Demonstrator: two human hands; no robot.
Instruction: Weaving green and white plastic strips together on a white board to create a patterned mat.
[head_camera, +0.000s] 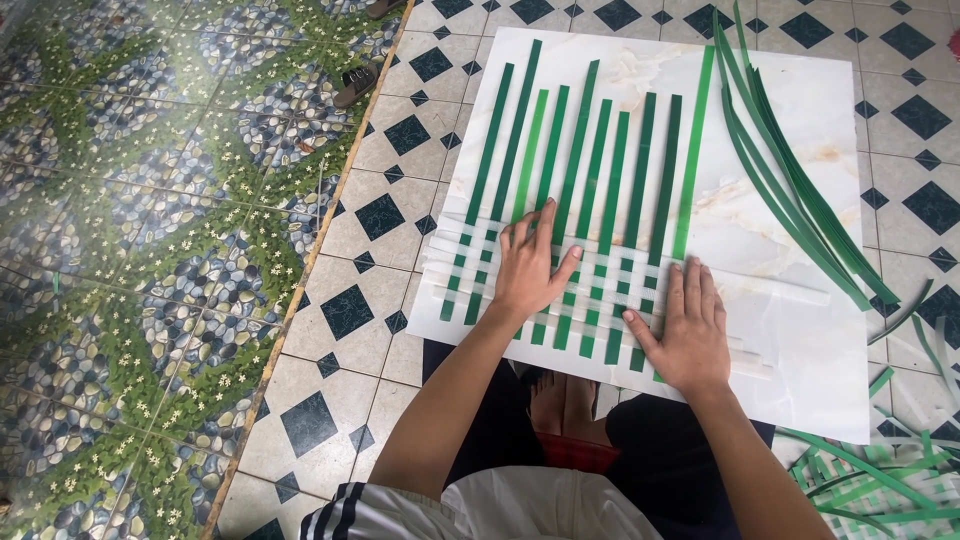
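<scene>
Right hand (688, 330) is laid flat and open, fingers spread, on the woven strips (560, 280) at the lower centre of the frame; nothing is grasped. Left hand (530, 265) is likewise pressed flat and open on the weave, just left of centre. Bare feet (562, 400) are partly hidden under the near edge of the white board (800, 370), and the forearms are cut off by the bottom edge. White flat strips are seen crossing the green ones in an over-under grid; where the palms cover it, the pattern cannot be made out. Beyond the hands, the green upright strips (590, 150) run straight and parallel over the smooth marbled board. Loose green strips (790, 190), long and curved, are fanned at the upper right, with scraps (880, 480) cut off at the lower right. A dark sandal (357, 83) lies on the patterned tile floor (150, 250) at the upper left.
</scene>
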